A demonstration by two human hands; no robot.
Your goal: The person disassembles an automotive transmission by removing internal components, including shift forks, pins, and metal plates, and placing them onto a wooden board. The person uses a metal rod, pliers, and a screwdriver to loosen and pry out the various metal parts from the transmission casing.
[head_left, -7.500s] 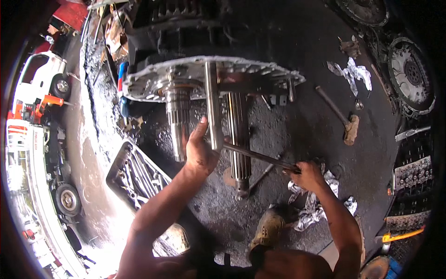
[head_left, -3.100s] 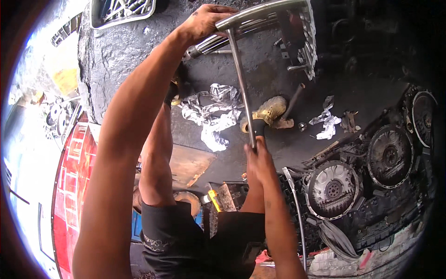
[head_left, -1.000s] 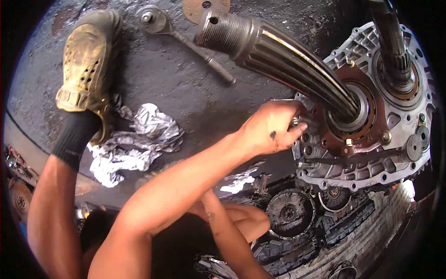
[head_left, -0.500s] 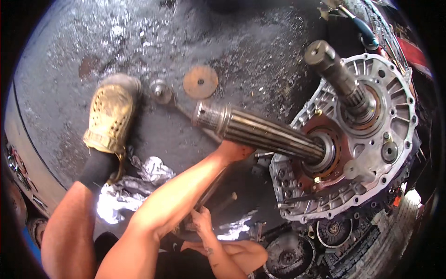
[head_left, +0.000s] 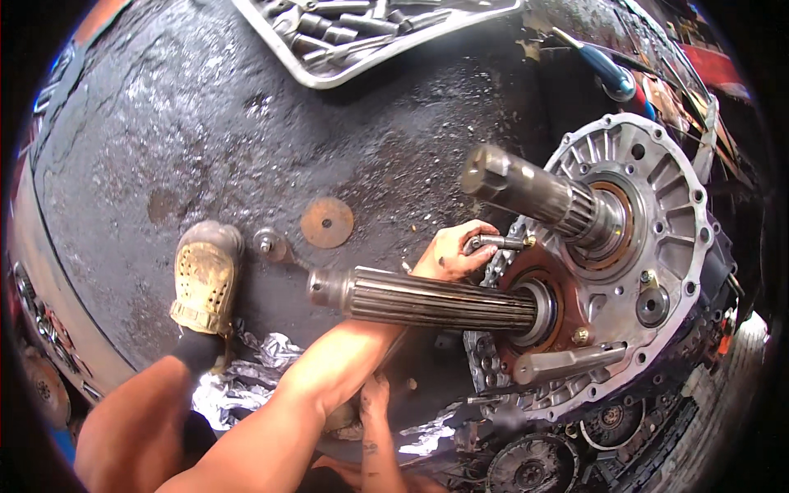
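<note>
Gripping a small socket tool (head_left: 493, 242) against the gearbox housing (head_left: 657, 246) just beyond it, the left hand (head_left: 450, 251) was closed, while the right hand (head_left: 374, 403) rested below the splined shaft (head_left: 427, 300), grip unclear

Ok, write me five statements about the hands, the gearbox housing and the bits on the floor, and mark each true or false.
1. The left hand grips a small metal tool at the gearbox housing. True.
2. Two shafts stick out of the housing: a long splined shaft and a thicker upper shaft. True.
3. The rusty round washer sits on the splined shaft. False: it lies flat on the dark floor.
4. The metal tray of tools lies at the bottom of the picture. False: it is at the top edge.
5. The right hand is low, under the left forearm. True.
</note>
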